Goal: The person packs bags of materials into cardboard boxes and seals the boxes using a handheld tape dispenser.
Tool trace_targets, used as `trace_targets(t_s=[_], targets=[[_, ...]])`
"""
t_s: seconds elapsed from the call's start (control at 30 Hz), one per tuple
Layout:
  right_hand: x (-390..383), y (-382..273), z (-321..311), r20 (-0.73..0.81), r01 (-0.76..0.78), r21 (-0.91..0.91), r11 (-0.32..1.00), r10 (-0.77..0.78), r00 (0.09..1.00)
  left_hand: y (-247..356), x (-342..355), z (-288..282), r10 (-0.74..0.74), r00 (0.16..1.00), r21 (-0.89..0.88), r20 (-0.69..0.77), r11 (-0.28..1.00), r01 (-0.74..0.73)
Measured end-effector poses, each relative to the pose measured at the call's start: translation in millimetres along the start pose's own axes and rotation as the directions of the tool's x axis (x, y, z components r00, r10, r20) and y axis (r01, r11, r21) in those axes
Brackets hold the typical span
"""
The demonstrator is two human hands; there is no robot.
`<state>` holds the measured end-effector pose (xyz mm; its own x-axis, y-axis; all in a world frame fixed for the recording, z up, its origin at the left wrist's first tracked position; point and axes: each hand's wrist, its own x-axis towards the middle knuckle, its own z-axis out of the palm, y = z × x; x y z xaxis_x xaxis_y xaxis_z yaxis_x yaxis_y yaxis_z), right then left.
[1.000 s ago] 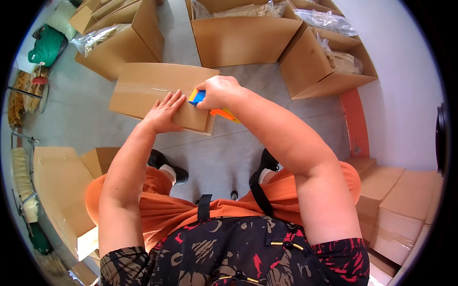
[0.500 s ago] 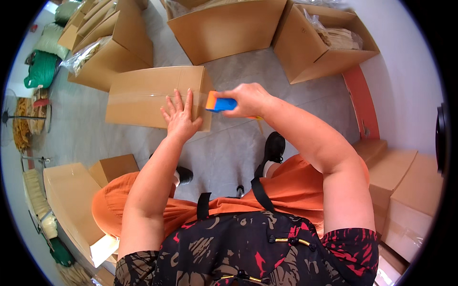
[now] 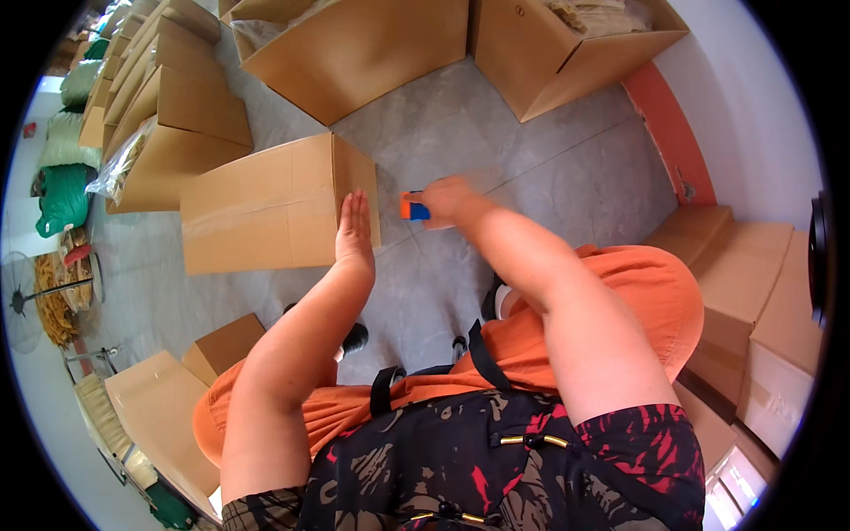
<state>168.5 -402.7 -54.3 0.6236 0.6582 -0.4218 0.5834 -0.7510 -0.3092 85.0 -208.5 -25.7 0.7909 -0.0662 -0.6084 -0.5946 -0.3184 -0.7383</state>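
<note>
The person's left hand (image 3: pixel 355 232) lies flat, gripping nothing, against a brown oblong cardboard box (image 3: pixel 257 208). The right hand (image 3: pixel 445 203) grasps a blue-and-orange tape dispenser (image 3: pixel 413 206).

Carton (image 3: pixel 257 234): oblong, plain brown cardboard, top flaps closed, clear tape running lengthwise along middle seam. Lies flat on gray tiled floor (image 3: pixel 567 168), set at slant, short end facing right. Left hand (image 3: pixel 355 234) laid against that end, fingers together. Tape dispenser (image 3: pixel 414 207): blue with orange end toward carton, gripped in right hand (image 3: pixel 448 200), just beyond carton's right end, apart from it, partly hidden by fingers.
</note>
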Motion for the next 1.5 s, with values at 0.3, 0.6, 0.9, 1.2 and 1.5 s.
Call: trace_targets(t_s=[0.3, 0.6, 0.9, 1.2, 1.5], targets=[[67, -54, 21, 0.058, -0.053, -0.065, 0.997, 0.056, 0.997, 36, 66, 36, 0.23, 0.973, -0.271, 0.008, 0.937, -0.22], [81, -72, 31, 0.125, -0.098, -0.282, 0.954, 0.138, 0.983, 61, 73, 8, 0.157, 0.975, 0.107, 0.16, 0.979, -0.175], [51, -27, -18, -0.092, -0.287, 0.328, 0.9, 0.333, 0.939, 66, 85, 23, 0.257, 0.928, 0.214, 0.27, 0.924, -0.318], [70, 46, -63, -0.253, 0.492, 0.81, -0.318, 0.567, 0.784, -91, 4, -55, -0.047, 0.974, -0.966, -0.224, -0.122, -0.228], [23, 9, -139, -0.315, 0.46, 0.853, -0.247, 0.458, 0.831, -92, 19, 12, -0.514, 0.853, -0.99, -0.089, 0.14, -0.019]])
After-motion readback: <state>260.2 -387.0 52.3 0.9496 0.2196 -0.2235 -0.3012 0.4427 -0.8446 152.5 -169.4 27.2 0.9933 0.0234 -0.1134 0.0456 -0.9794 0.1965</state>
